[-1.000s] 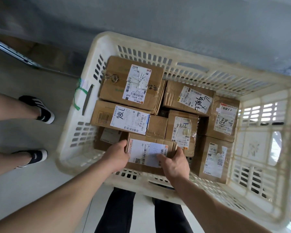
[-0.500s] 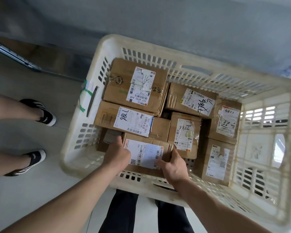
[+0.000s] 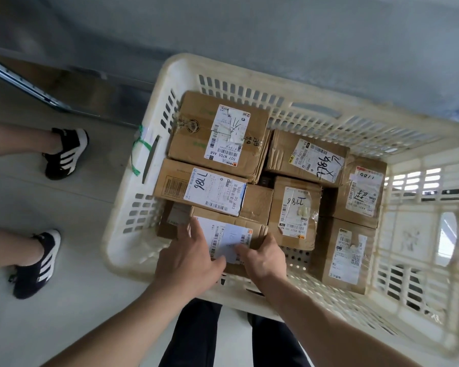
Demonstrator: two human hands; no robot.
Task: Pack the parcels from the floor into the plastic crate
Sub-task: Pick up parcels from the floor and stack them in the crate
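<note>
The cream plastic crate (image 3: 252, 75) stands on the floor in front of me and holds several brown cardboard parcels with white labels. The parcel (image 3: 231, 234) at the crate's near left lies on a lower box (image 3: 170, 221). My left hand (image 3: 188, 258) rests flat on top of its label with fingers spread. At the parcel's right end is my right hand (image 3: 263, 256), thumb on the label and fingers curled round the edge. Behind it lie the box marked 98L (image 3: 202, 192) and a large box (image 3: 217, 133).
More parcels fill the crate's middle (image 3: 294, 210) and right side (image 3: 345, 255). Another person's feet in black-and-white shoes (image 3: 66, 152) (image 3: 37, 263) stand on the floor to the left. A metal rail (image 3: 24, 83) runs at the far left. A grey wall rises behind the crate.
The parcel has sunk lower into the near-left gap. My left hand has slid from its left end onto the top; the right hand stays at the right end.
</note>
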